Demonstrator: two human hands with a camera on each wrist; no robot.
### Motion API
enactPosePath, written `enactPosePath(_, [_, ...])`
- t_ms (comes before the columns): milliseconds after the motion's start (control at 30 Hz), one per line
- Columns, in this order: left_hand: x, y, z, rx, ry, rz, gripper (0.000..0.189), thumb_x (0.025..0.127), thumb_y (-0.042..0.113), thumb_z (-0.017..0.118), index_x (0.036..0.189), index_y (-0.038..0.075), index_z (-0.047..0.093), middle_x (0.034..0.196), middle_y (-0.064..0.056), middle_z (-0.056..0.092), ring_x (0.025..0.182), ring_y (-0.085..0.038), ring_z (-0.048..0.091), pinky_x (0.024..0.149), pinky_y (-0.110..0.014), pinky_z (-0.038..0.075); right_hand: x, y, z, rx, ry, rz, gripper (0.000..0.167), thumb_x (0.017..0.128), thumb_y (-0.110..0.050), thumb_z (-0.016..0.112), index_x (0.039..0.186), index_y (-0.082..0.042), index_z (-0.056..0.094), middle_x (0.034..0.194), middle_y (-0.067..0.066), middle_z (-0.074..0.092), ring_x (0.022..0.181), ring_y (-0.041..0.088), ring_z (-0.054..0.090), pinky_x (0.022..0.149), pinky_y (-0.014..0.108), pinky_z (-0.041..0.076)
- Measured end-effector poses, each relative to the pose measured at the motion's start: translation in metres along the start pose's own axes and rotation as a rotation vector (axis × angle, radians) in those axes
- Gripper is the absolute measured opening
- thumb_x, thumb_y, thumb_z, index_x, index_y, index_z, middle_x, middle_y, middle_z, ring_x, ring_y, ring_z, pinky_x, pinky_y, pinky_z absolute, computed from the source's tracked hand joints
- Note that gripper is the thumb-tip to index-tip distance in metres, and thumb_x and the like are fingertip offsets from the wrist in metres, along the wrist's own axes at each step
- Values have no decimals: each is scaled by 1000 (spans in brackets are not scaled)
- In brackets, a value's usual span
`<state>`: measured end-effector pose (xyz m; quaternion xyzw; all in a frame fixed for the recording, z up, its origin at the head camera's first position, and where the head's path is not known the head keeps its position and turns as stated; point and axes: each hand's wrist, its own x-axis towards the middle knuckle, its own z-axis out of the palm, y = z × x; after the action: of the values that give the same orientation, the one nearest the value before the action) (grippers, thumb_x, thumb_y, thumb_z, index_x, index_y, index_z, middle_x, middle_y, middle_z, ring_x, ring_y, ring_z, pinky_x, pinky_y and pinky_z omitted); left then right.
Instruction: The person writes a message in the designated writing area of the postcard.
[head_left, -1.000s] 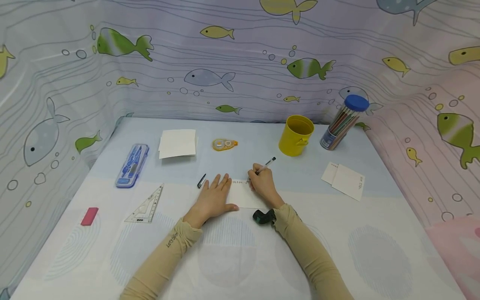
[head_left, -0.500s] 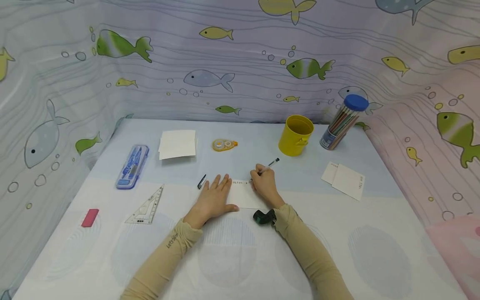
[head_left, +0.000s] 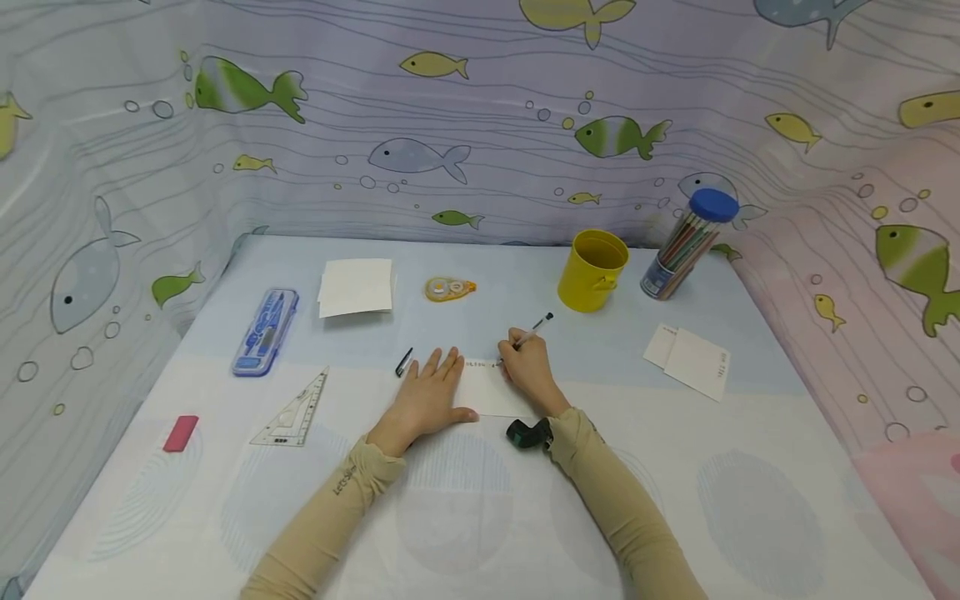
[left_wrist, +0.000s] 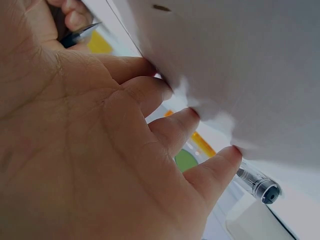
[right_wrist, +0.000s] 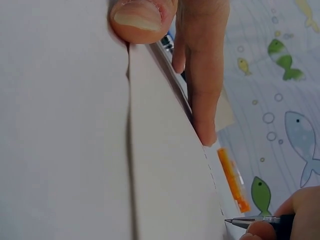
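A white paper sheet (head_left: 491, 396) lies on the table, with a short row of dark handwriting along its far edge. My left hand (head_left: 426, 403) rests on the sheet's left side, fingers straight and spread, thumb along the near edge. My right hand (head_left: 527, 368) pinches a pen (head_left: 537, 324) with a clear barrel and dark grip. In the right wrist view, the pen's metal tip (right_wrist: 235, 220) meets the paper at the end of the writing line. A black-and-clear pen cap (head_left: 403, 362) lies just beyond the left fingers.
Behind are a paper stack (head_left: 355, 287), orange correction tape (head_left: 448, 289), a yellow cup (head_left: 588, 275) and a pencil jar (head_left: 686, 246). Written cards (head_left: 697, 364) lie right. At left are a blue case (head_left: 264, 333), a set square (head_left: 292, 414) and a red eraser (head_left: 180, 433).
My right hand has moved slightly right along the writing line, and the pen's upper end has swayed right and back. The left hand stays in place on the sheet.
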<state>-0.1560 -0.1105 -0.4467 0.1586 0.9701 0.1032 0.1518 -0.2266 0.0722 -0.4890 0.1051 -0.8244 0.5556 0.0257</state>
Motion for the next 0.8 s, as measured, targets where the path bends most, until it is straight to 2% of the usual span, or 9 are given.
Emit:
enactPosePath(233, [0,1,0,-1,6,-2,96,85,57,63,153,1,23,162,-15,17,150,-38,13,117,-62,16,1,3,0,22,13,5,36,88,-4,46,56,-12,33,39,-3,39,32,9,39,36,20,27])
enactPosePath(400, [0,2,0,-5,10,-1,97,85,57,63,153,1,23,162,-15,18,150,-38,13,117,-62,16,2,5,1,-3,13,-2,36,88,-3,46,57,-13,33,39,-4,39,31,7,39,36,19,25])
enactPosePath(433, [0,2,-1,-5,9,-2,97,85,57,63,153,1,23,162,-15,18,150,-38,13,117,-62,16,0,-1,0,-5,12,3,36,88,-2,46,57,-12,33,40,-3,39,31,5,38,36,16,24])
enactPosePath(800, [1,1,0,-1,11,1,97,85,57,63,153,1,23,162,-15,18,150,-38,14,116,-62,17,1,3,0,-15,-18,11,36,88,-5,45,56,-13,34,40,-2,38,33,10,37,37,20,22])
